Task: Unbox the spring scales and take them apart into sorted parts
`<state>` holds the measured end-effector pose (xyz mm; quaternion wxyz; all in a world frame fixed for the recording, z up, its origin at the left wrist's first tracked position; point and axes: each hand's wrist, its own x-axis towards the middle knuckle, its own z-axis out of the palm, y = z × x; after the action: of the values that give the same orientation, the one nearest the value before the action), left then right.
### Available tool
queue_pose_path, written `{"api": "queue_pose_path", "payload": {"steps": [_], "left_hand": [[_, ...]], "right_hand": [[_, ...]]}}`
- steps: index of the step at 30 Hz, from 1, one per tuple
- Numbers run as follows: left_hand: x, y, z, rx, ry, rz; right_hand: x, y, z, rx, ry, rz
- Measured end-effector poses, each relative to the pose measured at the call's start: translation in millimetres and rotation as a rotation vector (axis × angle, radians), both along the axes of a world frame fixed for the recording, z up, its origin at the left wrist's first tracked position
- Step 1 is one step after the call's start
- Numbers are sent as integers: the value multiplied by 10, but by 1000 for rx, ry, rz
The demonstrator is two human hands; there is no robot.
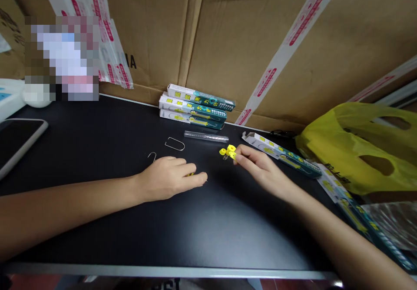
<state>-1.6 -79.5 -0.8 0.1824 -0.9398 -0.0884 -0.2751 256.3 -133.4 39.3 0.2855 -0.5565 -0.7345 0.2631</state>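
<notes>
My left hand (169, 178) is closed low over the black table. A bent metal hook (152, 155) sticks out behind its knuckles, a thin tip shows past the fingers, and a bit of yellow shows between them; the rest of this hooked rod is hidden. My right hand (256, 164) pinches a small yellow plastic piece (232, 155) between thumb and finger. Touching or close by are a yellow ring-shaped part (231, 148), a yellow cap (223, 151) and a small spring (225, 157). Behind them lies a clear plastic tube (206, 136); a U-shaped wire (175, 144) rests to its left.
Several printed narrow boxes (195, 111) are stacked against the cardboard wall (228, 29). More boxes (283, 153) lie at the right, beside a yellow plastic bag (358, 151). A phone (22, 142) and a white object (9, 94) are at the left.
</notes>
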Motion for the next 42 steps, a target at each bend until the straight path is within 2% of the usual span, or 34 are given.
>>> {"api": "queue_pose_path", "payload": {"steps": [2,4,6,8,12,15,18,21,23,27,30,32,36,39,41,42], "left_hand": [[7,1,-1,-10,-16,7],[15,5,-7,-38,-12,9],[23,10,-17,-108,5,9],[31,15,-22,-219,29,12],[45,14,3,-419,73,31],[50,11,15,-491,64,30],[55,15,3,-456,55,-5],[57,13,4,-301,61,-72],[49,-1,26,-145,60,-171],[7,-62,69,78,27,-387],[-19,-130,25,118,-9,-479],[-24,-174,-35,56,-31,-460],[-31,-175,-108,-66,-104,-440],[-45,-77,-70,-48,-93,-502],[-51,-4,-30,-142,-148,-450],[-51,24,-15,-208,-190,-475]], "right_hand": [[185,50,61,11,-402,-28],[313,85,77,11,-671,-34],[373,111,53,5,-804,-44],[385,132,12,3,-834,-69],[368,166,-46,23,-743,-105],[352,183,-55,56,-695,-118],[314,179,-41,113,-699,-152],[221,125,-32,133,-648,-164],[116,59,-59,122,-552,-103],[-175,-79,-206,158,-308,176],[-373,-118,-324,240,-209,337],[-449,-109,-379,283,-199,368],[-440,-71,-433,309,-118,290],[-368,-58,-442,305,-47,210],[-331,-57,-443,285,-34,140],[-320,-58,-445,271,-25,102]]}}
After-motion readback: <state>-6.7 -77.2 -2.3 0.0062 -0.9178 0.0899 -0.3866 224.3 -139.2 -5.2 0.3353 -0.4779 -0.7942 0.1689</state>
